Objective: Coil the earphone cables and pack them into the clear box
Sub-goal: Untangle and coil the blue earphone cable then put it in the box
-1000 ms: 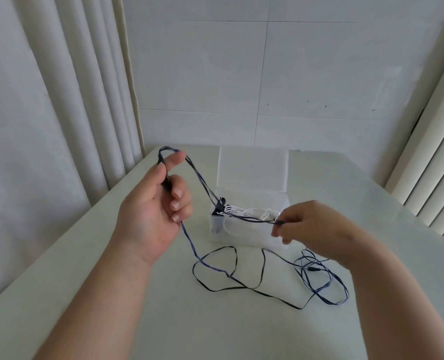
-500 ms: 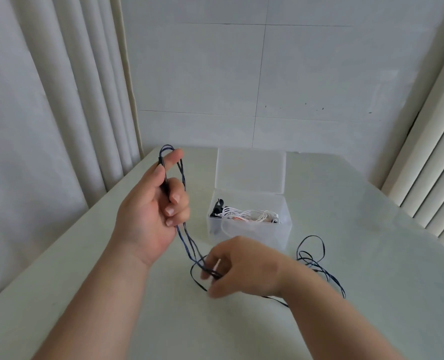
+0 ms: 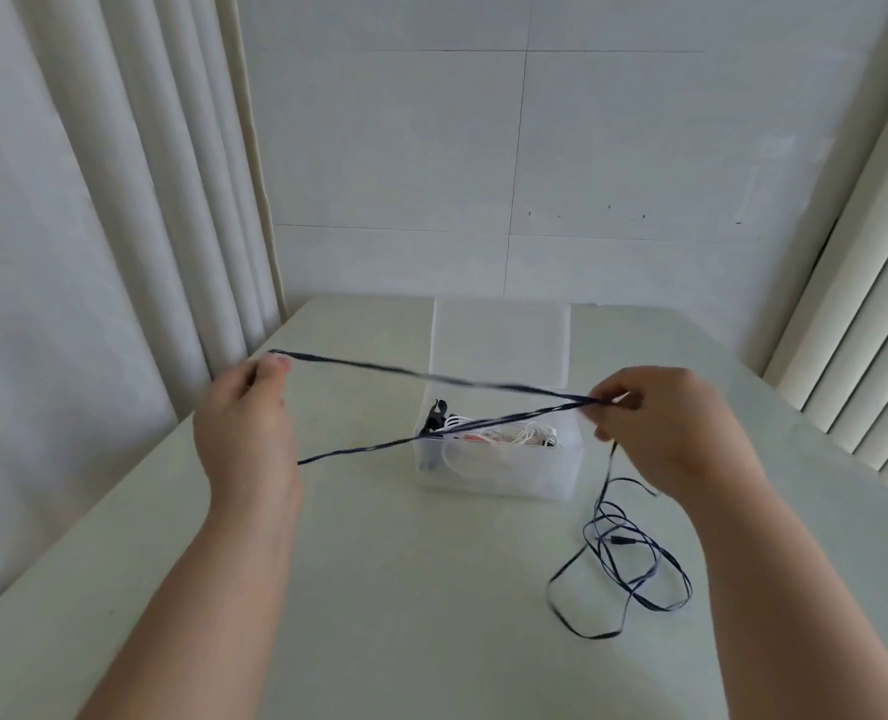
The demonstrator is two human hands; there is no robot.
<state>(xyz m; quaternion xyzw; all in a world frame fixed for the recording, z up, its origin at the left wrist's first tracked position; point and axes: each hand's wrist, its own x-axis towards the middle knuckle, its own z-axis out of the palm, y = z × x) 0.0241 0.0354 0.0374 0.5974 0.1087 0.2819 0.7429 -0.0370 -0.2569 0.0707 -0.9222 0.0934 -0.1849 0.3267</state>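
Note:
A dark blue earphone cable (image 3: 431,377) is stretched in two taut strands in front of the clear box (image 3: 499,472). My left hand (image 3: 247,433) holds one end of the loop, the cable passing over my thumb. My right hand (image 3: 660,433) pinches the strands together at the other end. From that hand the cable's remaining length hangs down into a loose tangle (image 3: 634,563) on the table, right of the box. The box stands open, its lid (image 3: 501,345) tipped back, with white and dark earphones (image 3: 488,433) inside.
The pale table (image 3: 405,589) is bounded by a white wall behind and curtains (image 3: 120,200) on the left. Vertical blinds (image 3: 868,356) stand at the right.
My right hand rose from the table in front of the box and moved right, pulling the cable taut. My left hand moved left and turned, its back now toward me.

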